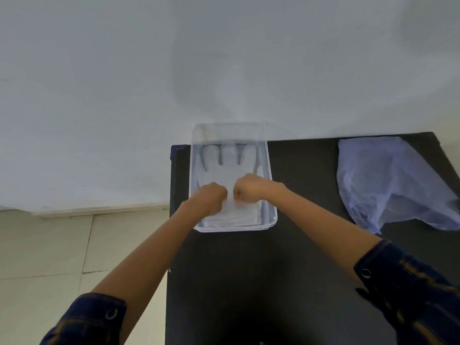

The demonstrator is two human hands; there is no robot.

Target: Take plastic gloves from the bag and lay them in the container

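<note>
A clear plastic container (pixel 270 195) stands at the far left of the black table. Inside it lies a translucent plastic glove (pixel 225 160), flat, fingers pointing away from me. My left hand (pixel 211 196) and my right hand (pixel 250 189) are both fisted side by side over the glove's wrist part, knuckles nearly touching, pressing on or pinching the plastic there. A crumpled pale blue plastic bag (pixel 388 183) lies at the table's right side, apart from both hands.
The black table (pixel 286 270) ends just left of the container, with a pale tiled floor (pixel 49 245) below. A white wall (pixel 174 70) stands behind the table. Dark sleeves cover both forearms near the bottom of the view.
</note>
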